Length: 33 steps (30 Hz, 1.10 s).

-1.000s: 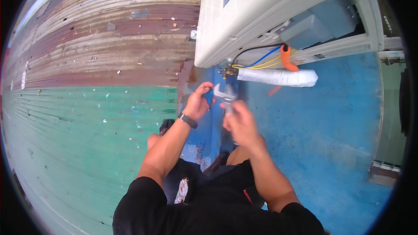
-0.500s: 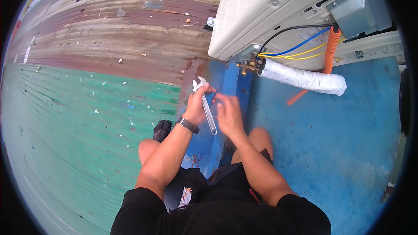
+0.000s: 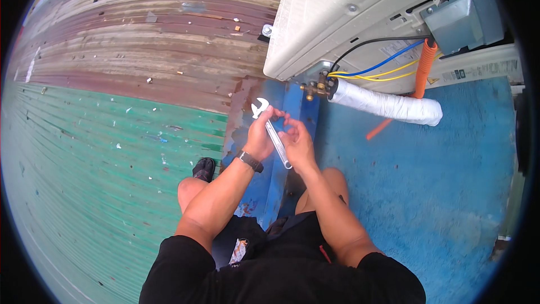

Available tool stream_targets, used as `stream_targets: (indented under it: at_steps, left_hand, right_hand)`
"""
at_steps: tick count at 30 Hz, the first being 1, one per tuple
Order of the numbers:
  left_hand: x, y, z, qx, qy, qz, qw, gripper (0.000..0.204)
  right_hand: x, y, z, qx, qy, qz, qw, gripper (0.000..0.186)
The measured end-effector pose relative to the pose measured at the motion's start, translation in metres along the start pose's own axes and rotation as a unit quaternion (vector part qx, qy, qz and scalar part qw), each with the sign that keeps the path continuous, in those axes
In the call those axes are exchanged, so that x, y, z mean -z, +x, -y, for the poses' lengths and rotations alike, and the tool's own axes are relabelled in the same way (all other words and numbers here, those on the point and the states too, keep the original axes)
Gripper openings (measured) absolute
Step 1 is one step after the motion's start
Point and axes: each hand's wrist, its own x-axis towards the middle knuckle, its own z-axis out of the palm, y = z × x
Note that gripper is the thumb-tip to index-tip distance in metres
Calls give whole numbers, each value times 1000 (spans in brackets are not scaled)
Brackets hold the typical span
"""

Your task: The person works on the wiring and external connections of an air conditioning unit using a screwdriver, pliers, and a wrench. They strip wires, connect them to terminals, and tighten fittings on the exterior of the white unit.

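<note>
My left hand, with a dark watch on its wrist, is closed around a silver adjustable wrench. The wrench's open jaws point up past the thumb, and its handle slants down between my hands. Close beside it, my right hand has its fingers curled together by the left fingertips. Whatever those fingers may pinch is too small to tell. Ahead and to the right, brass valves stick out from the corner of a white air-conditioner outdoor unit.
A white-wrapped pipe runs right from the valves. Black, blue and yellow wires and an orange corrugated conduit hang by the unit's grey metal box. Corrugated green roofing lies left, a blue surface right.
The wrench has tilted, its lower end swinging right toward my right hand. My right hand's fingers have curled in beside the left fingertips. The view has shifted slightly.
</note>
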Motion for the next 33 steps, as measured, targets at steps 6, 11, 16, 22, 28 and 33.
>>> stream_targets:
  at_steps: [6,11,16,22,28,33]
  left_hand:
    - [6,3,7,31,129,17,991,35]
    - [19,3,18,-1,151,9,988,39]
    - [7,-9,14,11,182,6,983,40]
    - [28,-5,4,48,338,-87,936,46]
    - [-5,-15,-26,110,174,-26,978,59]
    - [-14,4,-25,88,183,-76,976,52]
  right_hand:
    - [18,-6,13,159,-220,-16,962,55]
    - [22,-21,44,140,-352,13,926,49]
    - [35,-21,50,119,-445,41,887,40]
    - [68,-9,35,125,-413,47,901,29]
    - [97,-30,18,-80,273,292,913,26]
    - [93,-38,11,-68,355,313,878,28]
